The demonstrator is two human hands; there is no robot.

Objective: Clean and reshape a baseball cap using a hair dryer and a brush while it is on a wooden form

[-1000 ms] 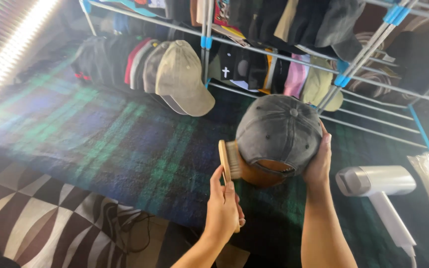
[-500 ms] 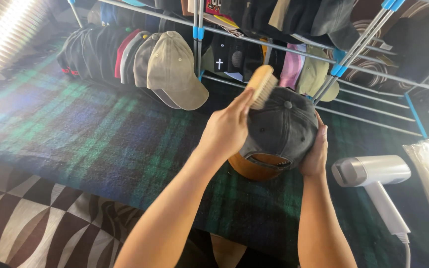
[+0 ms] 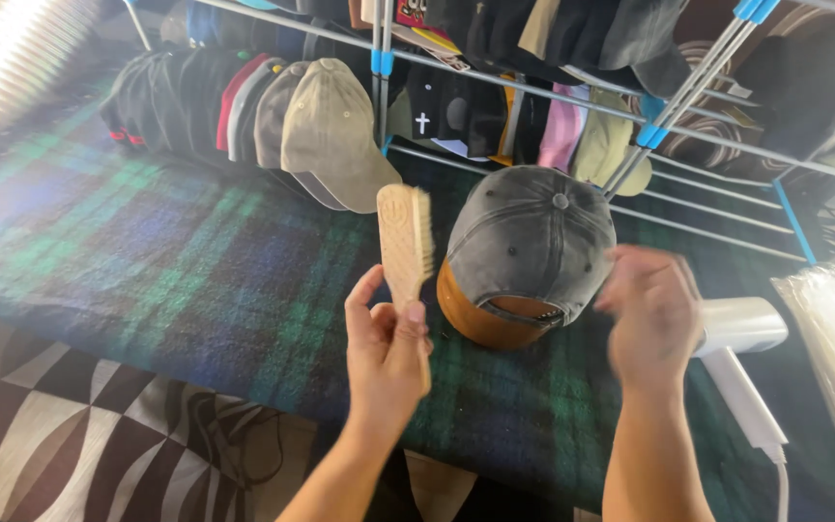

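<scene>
A wooden brush [image 3: 406, 235] is held upright beside a grey cap [image 3: 530, 237] seated on an orange form [image 3: 466, 314] on the plaid-covered table [image 3: 195, 261].

The brush handle is gripped in the closed left hand [image 3: 388, 353]; the blurred right hand [image 3: 651, 314], open and empty, is raised just off the cap. For clean brushing, the cap is best steadied first and short strokes drawn downward from the crown.

left hand [image 3: 386, 350] grips wooden brush [image 3: 406, 242] | right hand [image 3: 651, 314] blurred, off grey cap [image 3: 530, 242]
</scene>
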